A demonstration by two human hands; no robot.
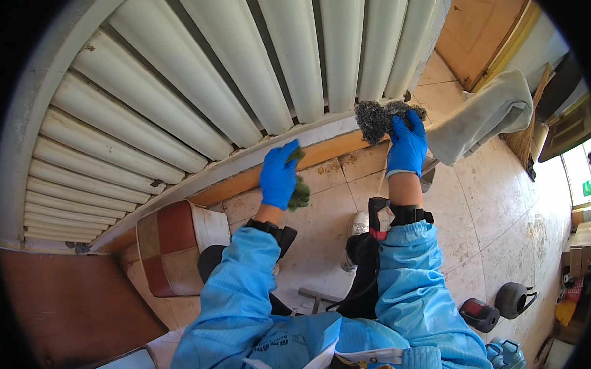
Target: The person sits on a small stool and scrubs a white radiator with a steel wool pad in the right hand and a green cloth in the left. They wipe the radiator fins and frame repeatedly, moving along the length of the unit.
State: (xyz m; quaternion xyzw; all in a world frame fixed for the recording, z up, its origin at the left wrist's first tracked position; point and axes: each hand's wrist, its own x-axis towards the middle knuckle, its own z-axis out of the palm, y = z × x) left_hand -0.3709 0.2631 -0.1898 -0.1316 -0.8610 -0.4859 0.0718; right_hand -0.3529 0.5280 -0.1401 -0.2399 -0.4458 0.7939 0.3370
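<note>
My left hand (pixel 278 176), in a blue glove, grips a green scouring pad (pixel 300 192) that hangs partly below the fingers. It is beside the lower rail of a white ribbed panel (pixel 241 63), which looks like a radiator. Farther right, my right hand (pixel 407 147), also gloved in blue, holds a dark grey clump of steel wool (pixel 377 119) against or just in front of the rail's right end. The fingers hide part of the clump. Dirt marks show along the bottom of the ribs.
A checkered padded stool (pixel 174 248) stands at left by a brown board (pixel 72 303). Right of the panel a grey cloth (pixel 481 118) hangs near a broom (pixel 525 140). A dark kettle (pixel 513 300) and water jugs (pixel 508 362) stand on the tiled floor (pixel 472 207).
</note>
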